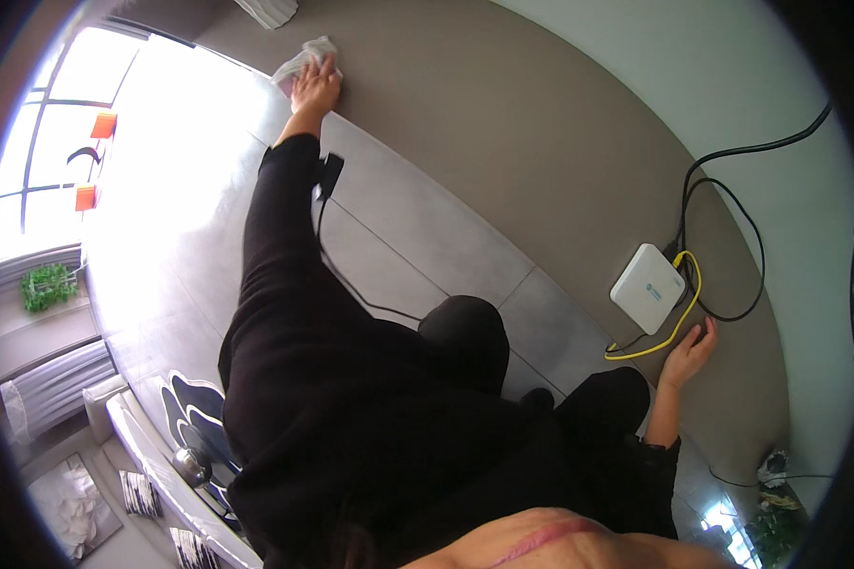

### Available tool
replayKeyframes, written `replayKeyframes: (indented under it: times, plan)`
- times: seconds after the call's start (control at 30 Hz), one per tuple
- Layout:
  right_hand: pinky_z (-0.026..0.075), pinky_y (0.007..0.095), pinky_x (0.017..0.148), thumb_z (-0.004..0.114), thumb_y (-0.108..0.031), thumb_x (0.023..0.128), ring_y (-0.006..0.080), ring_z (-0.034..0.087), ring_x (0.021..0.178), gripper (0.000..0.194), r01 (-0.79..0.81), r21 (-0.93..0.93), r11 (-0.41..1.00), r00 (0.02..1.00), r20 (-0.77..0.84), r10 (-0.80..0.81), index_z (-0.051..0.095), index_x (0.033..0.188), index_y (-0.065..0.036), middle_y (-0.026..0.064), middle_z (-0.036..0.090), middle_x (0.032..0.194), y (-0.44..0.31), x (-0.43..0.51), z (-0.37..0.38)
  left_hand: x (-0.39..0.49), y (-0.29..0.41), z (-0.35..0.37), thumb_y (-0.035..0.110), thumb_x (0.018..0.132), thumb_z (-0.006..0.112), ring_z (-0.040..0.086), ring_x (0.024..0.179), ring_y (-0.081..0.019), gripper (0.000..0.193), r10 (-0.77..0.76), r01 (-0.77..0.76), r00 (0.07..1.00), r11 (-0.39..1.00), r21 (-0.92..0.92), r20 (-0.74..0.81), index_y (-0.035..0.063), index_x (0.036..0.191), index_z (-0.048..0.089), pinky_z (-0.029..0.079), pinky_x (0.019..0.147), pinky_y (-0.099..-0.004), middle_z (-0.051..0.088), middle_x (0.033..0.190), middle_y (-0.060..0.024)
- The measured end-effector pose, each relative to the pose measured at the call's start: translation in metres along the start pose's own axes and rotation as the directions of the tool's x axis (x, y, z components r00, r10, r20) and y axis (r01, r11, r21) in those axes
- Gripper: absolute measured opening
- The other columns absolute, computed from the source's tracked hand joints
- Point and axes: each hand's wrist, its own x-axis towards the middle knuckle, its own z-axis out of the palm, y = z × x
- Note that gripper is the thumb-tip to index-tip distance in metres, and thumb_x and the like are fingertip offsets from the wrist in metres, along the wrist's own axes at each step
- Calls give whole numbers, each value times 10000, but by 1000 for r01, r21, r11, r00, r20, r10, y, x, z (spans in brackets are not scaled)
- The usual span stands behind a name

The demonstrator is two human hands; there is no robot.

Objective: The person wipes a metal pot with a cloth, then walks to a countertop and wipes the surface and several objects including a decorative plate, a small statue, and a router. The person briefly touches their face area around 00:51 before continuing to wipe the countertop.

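My left hand (315, 87), at the end of my stretched arm, presses a crumpled white cloth (319, 48) onto a brown cabinet top (484, 121), close to its front edge. A bit of pink shows under the palm, its source hidden. My right hand (687, 359) rests on the same top at the right, fingers slightly apart and holding nothing. Just beyond it lies a white router (647, 288) with a yellow network cable (696, 274) and black cables (760, 245) plugged in. The yellow cable loops close to my right fingertips.
A ribbed white object (270, 11) stands at the top's far left. A black device with a cord (331, 174) is beside my left forearm, over the grey tile floor (413, 199). Plants (776, 530) are at lower right; a sofa (107, 455) and black chairs (192, 405) at left.
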Motion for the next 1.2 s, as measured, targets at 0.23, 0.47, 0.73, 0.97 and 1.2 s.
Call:
replayKeyframes:
  times: [0.23, 0.47, 0.73, 0.97, 1.2]
  plan:
    - [356, 431, 1028, 424, -210, 1011, 352, 477, 1204, 330, -49, 21, 999, 999, 12, 48, 513, 1232, 18, 189, 507, 1307, 2, -2, 2, -167, 154, -46, 225, 952, 401, 322, 1382, -289, 474, 839, -751, 530, 531, 393, -121, 113, 1413, 398, 249, 1146, -464, 376, 1463, -138]
    - [362, 409, 1026, 423, -237, 1018, 336, 484, 1200, 345, -9, 35, 999, 1000, -5, 10, 505, 1237, 17, 172, 520, 1291, 11, -2, 2, -98, 160, -34, 268, 940, 416, 404, 1323, -307, 400, 543, -590, 800, 789, -169, -256, 194, 1313, 537, 296, 1110, -481, 476, 1398, -87]
    - [347, 411, 1043, 426, -233, 1017, 342, 471, 1217, 356, -10, 26, 1000, 1000, -2, 10, 497, 1253, 24, 185, 500, 1319, 11, -3, 2, 51, -65, 3, 526, 947, 250, 14, 1472, -327, 615, -283, 299, 938, 953, -55, 202, 297, 1516, 209, -5, 1171, -470, 90, 1595, -107]
    - [334, 412, 1060, 427, -208, 1012, 342, 452, 1244, 347, -116, 4, 993, 992, 54, 116, 490, 1275, 10, 189, 478, 1349, -2, -2, -4, 132, -5, 13, 505, 963, 250, 74, 1464, -341, 629, -157, 169, 980, 980, -105, 120, 240, 1526, 156, 87, 1172, -491, 108, 1594, -90]
    - [331, 400, 1063, 474, -169, 988, 322, 463, 1244, 322, -139, 95, 986, 990, 19, 138, 508, 1270, -18, 172, 503, 1335, -7, -2, -2, 139, 232, -14, 363, 971, 280, 151, 1452, -323, 591, 182, -165, 983, 946, -278, 34, 149, 1515, 197, 172, 1167, -447, 185, 1574, -112]
